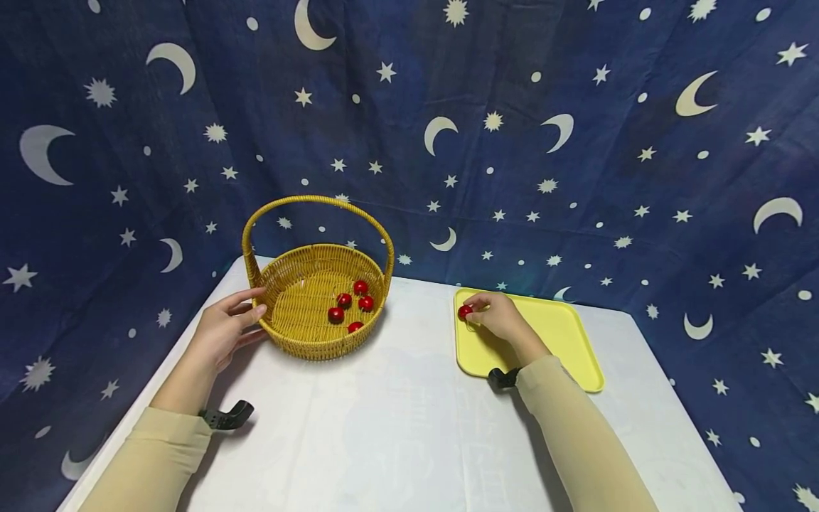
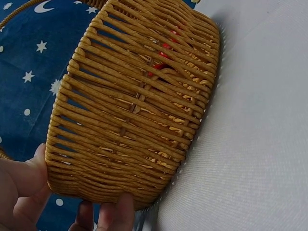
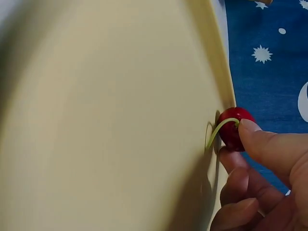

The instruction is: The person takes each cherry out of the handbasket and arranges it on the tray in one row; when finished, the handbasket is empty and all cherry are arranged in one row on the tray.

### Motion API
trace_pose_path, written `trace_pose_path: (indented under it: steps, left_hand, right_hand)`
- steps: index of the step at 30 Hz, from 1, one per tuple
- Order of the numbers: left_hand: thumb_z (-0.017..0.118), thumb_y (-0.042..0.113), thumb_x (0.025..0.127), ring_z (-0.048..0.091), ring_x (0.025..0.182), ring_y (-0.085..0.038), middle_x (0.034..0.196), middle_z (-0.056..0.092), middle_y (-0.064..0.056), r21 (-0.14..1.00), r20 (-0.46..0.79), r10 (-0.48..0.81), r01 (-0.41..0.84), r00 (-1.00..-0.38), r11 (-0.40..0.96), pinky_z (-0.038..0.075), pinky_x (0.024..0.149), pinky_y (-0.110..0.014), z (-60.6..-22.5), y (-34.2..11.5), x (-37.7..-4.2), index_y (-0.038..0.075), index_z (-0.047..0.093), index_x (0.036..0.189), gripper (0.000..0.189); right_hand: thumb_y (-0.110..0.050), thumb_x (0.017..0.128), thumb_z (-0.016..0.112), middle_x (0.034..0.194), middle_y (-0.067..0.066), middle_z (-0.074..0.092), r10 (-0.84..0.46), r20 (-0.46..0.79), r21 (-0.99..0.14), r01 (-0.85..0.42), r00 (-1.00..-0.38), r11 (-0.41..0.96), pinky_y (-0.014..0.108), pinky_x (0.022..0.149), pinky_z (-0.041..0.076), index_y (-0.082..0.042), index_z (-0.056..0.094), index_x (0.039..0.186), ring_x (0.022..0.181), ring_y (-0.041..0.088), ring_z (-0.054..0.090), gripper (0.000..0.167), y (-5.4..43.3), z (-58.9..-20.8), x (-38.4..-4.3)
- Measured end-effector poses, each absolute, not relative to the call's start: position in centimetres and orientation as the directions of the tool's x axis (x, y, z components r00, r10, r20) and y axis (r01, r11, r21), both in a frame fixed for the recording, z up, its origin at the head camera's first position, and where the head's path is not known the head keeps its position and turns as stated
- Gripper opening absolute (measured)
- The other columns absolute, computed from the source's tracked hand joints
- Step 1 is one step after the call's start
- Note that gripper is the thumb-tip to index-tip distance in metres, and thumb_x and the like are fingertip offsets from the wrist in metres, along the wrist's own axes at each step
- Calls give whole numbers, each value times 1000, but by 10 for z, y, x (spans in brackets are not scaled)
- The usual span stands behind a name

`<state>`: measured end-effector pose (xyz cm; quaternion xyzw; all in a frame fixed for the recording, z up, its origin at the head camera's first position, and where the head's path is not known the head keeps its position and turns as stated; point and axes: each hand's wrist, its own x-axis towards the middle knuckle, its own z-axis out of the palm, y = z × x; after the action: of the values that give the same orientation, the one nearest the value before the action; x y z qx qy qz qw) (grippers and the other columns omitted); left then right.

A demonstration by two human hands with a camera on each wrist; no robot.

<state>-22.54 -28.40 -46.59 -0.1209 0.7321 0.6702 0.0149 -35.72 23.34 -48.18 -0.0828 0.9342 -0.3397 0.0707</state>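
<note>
My left hand (image 1: 224,327) grips the left side of a yellow-brown wicker basket (image 1: 320,348), thumb at the rim and fingers against the outer wall. Several red cherries (image 1: 335,315) lie inside, toward the basket's right; in the left wrist view, bits of red show through the weave (image 2: 120,110). Over the left part of a yellow tray (image 1: 563,334), my right hand (image 1: 502,320) pinches a red cherry (image 3: 234,130) between thumb and fingers. Its green stem (image 3: 219,130) curves down toward the tray surface in the right wrist view.
The basket's tall arched handle (image 1: 316,199) rises above its bowl. A white cloth (image 1: 397,427) covers the table. Behind hangs a dark blue curtain (image 1: 397,142) with moons and stars. Black wrist mounts (image 1: 230,416) stick out from both wrists.
</note>
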Motion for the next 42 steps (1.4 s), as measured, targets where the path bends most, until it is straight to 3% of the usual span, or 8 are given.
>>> trace_pose_path:
  steps: [9, 16, 28, 35, 42]
  left_hand:
    - [67, 16, 108, 69, 104, -9, 148, 43, -18, 977, -195, -160, -205, -968, 49, 67, 94, -35, -466, -285, -226, 11, 48, 162, 58]
    - [66, 15, 108, 69, 102, -7, 142, 46, -14, 978, -198, -146, -205, -969, 34, 67, 93, -34, -469, -286, -228, 12, 47, 163, 58]
    - [65, 16, 108, 69, 103, -7, 155, 40, -21, 977, -202, -155, -210, -967, 39, 67, 92, -33, -469, -286, -228, 13, 47, 163, 58]
    - [66, 16, 108, 70, 103, -7, 153, 43, -21, 980, -188, -161, -197, -969, 36, 67, 91, -33, -469, -286, -227, 12, 48, 162, 58]
    - [66, 16, 108, 70, 102, -6, 140, 49, -13, 982, -179, -151, -186, -972, 34, 67, 91, -32, -470, -287, -227, 12, 49, 162, 56]
  right_hand:
    - [-15, 98, 79, 117, 15, 73, -200, -112, -681, -71, -973, 728, 29, 75, 58, -12, 76, 131, 92, 24, 65, 34, 234, -478, -360]
    - [-19, 98, 79, 132, 14, 74, -201, -48, -648, -123, -978, 752, 35, 85, 56, -17, 71, 140, 102, 31, 68, 43, 235, -462, -350]
    - [-14, 98, 79, 136, 8, 72, -256, 62, -701, -225, -965, 677, 34, 77, 59, -26, 72, 140, 99, 28, 67, 44, 201, -403, -315]
    - [-10, 96, 81, 126, 2, 76, -397, 137, -742, -360, -907, 566, 33, 72, 58, -26, 76, 132, 93, 24, 64, 40, 155, -388, -288]
    - [-10, 94, 83, 126, 2, 78, -543, 176, -739, -475, -821, 479, 32, 78, 58, -21, 76, 133, 93, 19, 66, 42, 99, -395, -275]
